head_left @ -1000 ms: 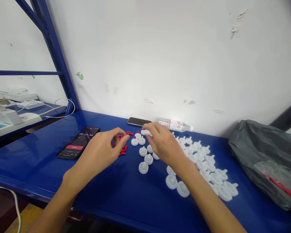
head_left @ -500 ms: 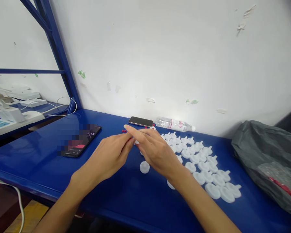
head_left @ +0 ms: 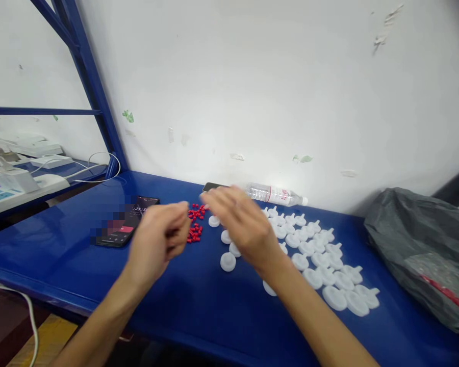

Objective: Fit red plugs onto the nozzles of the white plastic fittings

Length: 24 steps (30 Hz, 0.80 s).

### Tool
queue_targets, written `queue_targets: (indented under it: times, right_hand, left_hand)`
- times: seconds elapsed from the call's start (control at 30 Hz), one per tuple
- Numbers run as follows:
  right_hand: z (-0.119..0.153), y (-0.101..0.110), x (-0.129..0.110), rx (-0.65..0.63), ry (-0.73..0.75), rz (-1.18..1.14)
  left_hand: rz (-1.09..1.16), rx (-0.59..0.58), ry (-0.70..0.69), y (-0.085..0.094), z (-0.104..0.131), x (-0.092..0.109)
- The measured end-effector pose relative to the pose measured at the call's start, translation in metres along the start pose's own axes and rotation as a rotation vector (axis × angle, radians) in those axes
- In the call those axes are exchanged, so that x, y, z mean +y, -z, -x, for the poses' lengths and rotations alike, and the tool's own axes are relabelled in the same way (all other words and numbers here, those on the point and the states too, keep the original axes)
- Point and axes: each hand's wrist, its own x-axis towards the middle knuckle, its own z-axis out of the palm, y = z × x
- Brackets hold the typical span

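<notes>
Hovering apart, left hand point(head_left: 160, 230) is curled, right hand point(head_left: 245, 224) outstretched.

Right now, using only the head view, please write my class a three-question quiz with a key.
1. Multiple choice: the small pieces nearest the left hand are: A) green; B) red; C) black.
2. True or false: the plastic bottle stands upright.
3. Fill in: in the picture, the dark grey plastic bag lies to the ____ of the white stemmed discs.

Key: 1. B. 2. False; it lies on its side. 3. Right.
</notes>
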Motion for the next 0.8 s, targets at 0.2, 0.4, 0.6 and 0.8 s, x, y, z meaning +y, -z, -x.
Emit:
queue_targets:
  times: [0.2,0.4,0.6,0.8]
  right_hand:
    - [0.037,0.031,0.072,0.113,-0.591,0.167]
    - [0.043,0.018,0.071,-0.027,-0.811,-0.015]
    - [0.045,-0.002,0.056,-0.205,-0.764,-0.123]
    - [0.052,-0.011,0.057,-0.339,-0.748,-0.177]
  left_hand:
    - [-0.038,0.252,-0.123,0.038,0.005,0.026]
    - [-1.068,0.058,-0.095,0.046,-0.013,-0.003]
    - [-1.373,-0.126,-0.011,0.047,-0.026,-0.035]
    - [-1.433,-0.142,0.065,0.056,-0.03,-0.048]
